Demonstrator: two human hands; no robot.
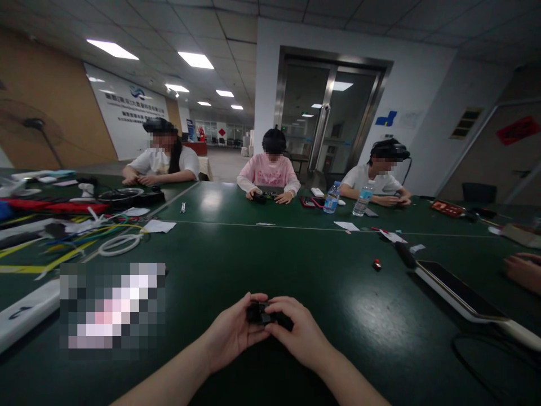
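A small black part (265,316) sits between both my hands, just above the dark green table (236,254). My left hand (233,332) curls round its left end, fingers closed. My right hand (296,332) grips its right end from above, fingers wrapped over it. What the part is exactly I cannot make out.
Three people sit across the table handling small black items. Two water bottles (332,198) stand at the far side. A phone (459,290) and a small red piece (376,264) lie to the right. Coloured cables and a white ring (119,245) lie at the left. Another person's hand (524,270) rests at the right edge.
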